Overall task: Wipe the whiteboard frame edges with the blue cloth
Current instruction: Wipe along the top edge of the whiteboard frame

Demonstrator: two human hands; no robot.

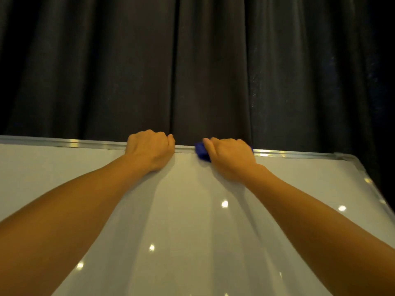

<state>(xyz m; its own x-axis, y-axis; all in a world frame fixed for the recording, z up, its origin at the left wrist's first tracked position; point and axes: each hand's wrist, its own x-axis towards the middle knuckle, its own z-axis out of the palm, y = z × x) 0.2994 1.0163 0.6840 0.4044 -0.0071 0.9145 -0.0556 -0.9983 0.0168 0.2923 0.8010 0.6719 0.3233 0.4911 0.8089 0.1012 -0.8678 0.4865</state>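
A whiteboard (192, 210) with a silver metal frame (64, 143) fills the lower half of the view. My left hand (149, 150) grips the top frame edge near the middle, fingers curled over it. Just to its right, my right hand (230, 159) presses a blue cloth (202, 153) onto the top frame edge. Most of the cloth is hidden under the hand; blue shows at the hand's left side and a sliver at its right. The frame's top right corner (344, 157) is visible.
A dark pleated curtain (192, 60) hangs directly behind the board. Bright spots of ceiling light reflect on the glossy board surface. The right frame edge (372, 184) runs down towards the lower right.
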